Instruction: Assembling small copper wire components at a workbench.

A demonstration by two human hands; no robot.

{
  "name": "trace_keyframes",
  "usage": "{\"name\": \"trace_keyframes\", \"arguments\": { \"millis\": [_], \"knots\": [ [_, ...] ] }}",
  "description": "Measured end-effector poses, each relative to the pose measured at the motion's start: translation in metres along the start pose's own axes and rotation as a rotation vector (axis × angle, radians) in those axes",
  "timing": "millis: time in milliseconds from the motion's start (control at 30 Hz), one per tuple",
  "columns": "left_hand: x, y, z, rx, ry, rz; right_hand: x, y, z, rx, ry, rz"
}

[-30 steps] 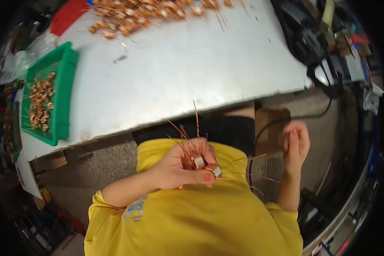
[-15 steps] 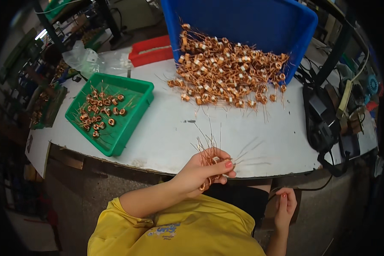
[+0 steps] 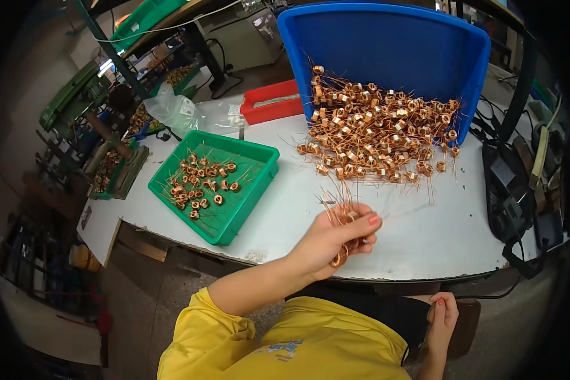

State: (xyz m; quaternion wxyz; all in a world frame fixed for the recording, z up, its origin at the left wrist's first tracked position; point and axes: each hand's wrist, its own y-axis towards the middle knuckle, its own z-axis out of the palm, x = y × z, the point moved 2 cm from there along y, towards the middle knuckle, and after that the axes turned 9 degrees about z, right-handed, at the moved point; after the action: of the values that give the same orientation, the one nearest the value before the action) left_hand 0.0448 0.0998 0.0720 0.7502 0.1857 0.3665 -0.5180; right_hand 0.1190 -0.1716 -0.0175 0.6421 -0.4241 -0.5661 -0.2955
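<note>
My left hand is closed around several copper wire coils, small rings with long thin leads. Their leads stick up past my fingers, and part of the bunch is hidden in the palm. This hand hovers over the front of the white table, short of a large heap of similar coils. That heap spills from a tipped blue bin. Low at the right, beside my lap, my right hand has its fingers curled in; I cannot see what, if anything, is in them.
A green tray with more coils stands on the left of the table. Behind it are a red tray and clear plastic bags. Black devices with cables lie along the right side. The table's front edge runs just before my body.
The view has swung, so the table and bins appear farther right and lower. My left hand has moved a little forward toward the heap, still holding the coils. My right hand stays low.
</note>
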Motion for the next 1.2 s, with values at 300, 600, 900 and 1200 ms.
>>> {"name": "trace_keyframes", "arguments": {
  "millis": [300,600,900,1200],
  "knots": [
    [-0.07,-0.007,-0.001,0.0,0.135,0.323,-0.003,0.001,0.004,0.039,-0.016,0.018],
    [-0.16,-0.013,-0.049,-0.408,0.724,0.717,0.0,-0.002,-0.014,-0.067,-0.035,0.032],
    [-0.213,-0.033,-0.187,-0.484,1.843,0.826,0.015,0.008,-0.017,0.06,-0.147,0.037],
    [-0.019,-0.001,0.002,0.215,1.226,0.629,0.093,0.078,0.02,0.039,-0.551,-0.185]
  ]
}}
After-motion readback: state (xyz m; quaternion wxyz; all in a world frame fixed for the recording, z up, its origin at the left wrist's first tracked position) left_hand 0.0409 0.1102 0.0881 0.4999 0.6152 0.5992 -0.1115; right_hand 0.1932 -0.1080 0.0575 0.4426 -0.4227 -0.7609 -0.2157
